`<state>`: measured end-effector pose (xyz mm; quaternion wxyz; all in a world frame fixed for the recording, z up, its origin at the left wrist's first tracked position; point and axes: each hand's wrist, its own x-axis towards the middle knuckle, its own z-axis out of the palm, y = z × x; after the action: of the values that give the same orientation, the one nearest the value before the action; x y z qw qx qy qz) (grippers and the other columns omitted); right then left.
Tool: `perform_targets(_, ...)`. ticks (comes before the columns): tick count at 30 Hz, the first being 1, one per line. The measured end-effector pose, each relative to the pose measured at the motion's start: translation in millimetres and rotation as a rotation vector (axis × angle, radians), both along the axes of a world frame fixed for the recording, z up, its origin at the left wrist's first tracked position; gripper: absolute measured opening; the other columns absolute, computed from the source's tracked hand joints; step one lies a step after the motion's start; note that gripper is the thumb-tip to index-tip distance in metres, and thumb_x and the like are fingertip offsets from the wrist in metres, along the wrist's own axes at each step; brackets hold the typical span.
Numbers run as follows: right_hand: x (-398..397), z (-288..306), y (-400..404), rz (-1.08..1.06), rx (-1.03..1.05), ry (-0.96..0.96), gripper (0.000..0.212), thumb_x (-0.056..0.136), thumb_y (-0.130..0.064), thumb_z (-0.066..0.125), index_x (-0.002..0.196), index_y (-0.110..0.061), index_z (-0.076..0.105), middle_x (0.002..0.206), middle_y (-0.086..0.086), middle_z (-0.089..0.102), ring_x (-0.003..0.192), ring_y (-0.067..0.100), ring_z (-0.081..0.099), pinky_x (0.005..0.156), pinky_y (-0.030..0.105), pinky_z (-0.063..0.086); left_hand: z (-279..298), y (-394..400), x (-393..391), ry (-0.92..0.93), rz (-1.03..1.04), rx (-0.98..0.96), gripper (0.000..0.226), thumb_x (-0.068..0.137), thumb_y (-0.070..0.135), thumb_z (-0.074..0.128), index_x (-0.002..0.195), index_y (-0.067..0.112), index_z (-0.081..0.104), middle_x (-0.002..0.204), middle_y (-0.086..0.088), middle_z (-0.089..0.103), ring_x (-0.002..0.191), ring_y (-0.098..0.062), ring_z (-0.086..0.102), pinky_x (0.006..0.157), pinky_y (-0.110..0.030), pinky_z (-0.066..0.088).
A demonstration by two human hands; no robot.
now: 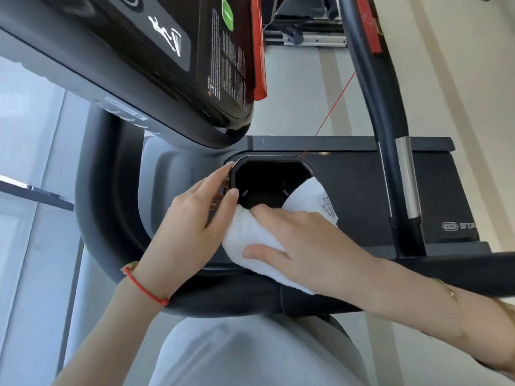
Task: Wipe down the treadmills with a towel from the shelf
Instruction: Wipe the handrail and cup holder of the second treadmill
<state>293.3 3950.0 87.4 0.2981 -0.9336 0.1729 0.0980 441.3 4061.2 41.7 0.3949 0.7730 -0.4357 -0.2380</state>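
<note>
One white towel [250,235], bunched, lies on the grey tray of the treadmill [178,174], draped across the near and right-hand rim of the single black cup holder [264,182]; its far end curls up along the holder's right edge, showing one printed care label [327,203]. My right hand [303,240] lies flat on top of the towel, fingers straight and slightly spread, thumb stretched out along the cloth, pressing it down rather than gripping it. My left hand [192,215] rests at the holder's left rim, fingers straight and close together, two fingertips [230,167] touching the rim's outer edge; it holds nothing. One red string bracelet [145,285] circles my left wrist; one thin gold bracelet [451,293] sits on my right forearm. Above the tray hangs one black console [167,51] with one green button [227,14] and blocks of small white print I cannot read. One thin red cord [328,112] runs slantwise down to the holder's far right corner. One dark handrail upright [390,121] with one silver sleeve stands to the right. The near grab bar [223,296] crosses under both my wrists.
</note>
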Motion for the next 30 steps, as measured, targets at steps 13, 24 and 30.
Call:
perform_targets(13, -60, -9, -58, 0.248, -0.595, -0.566, 0.046, 0.093, 0.004, 0.058, 0.137, -0.006, 0.050, 0.142, 0.012, 0.050, 0.130, 0.023, 0.050, 0.109, 0.036, 0.041, -6, 1, -26, -0.260, 0.084, 0.056, 0.066, 0.096, 0.046, 0.039, 0.156, 0.023, 0.024, 0.115, -0.002, 0.063, 0.098, -0.018, 0.063, 0.088, -0.035, 0.052)
perform_targets(24, 35, -13, -76, 0.156, -0.144, -0.191, 0.053, 0.099, -0.035, 0.050, 0.147, -0.023, 0.031, 0.149, -0.005, 0.037, 0.127, 0.018, 0.043, 0.100, 0.028, 0.034, -10, 0, -25, -0.313, 0.116, 0.037, 0.060, 0.096, 0.043, 0.040, 0.152, 0.025, 0.032, 0.101, 0.000, 0.066, 0.086, -0.017, 0.062, 0.080, -0.037, 0.052)
perform_targets(30, 6, -25, -100, 0.002, -0.061, -0.131, 0.054, 0.096, -0.047, 0.049, 0.143, -0.029, 0.030, 0.134, -0.006, 0.050, 0.106, 0.017, 0.051, 0.078, 0.030, 0.035, -14, 1, -23, -0.316, 0.136, 0.028, 0.060, 0.096, 0.046, 0.039, 0.152, 0.027, 0.032, 0.097, 0.001, 0.069, 0.087, -0.017, 0.065, 0.080, -0.036, 0.053)
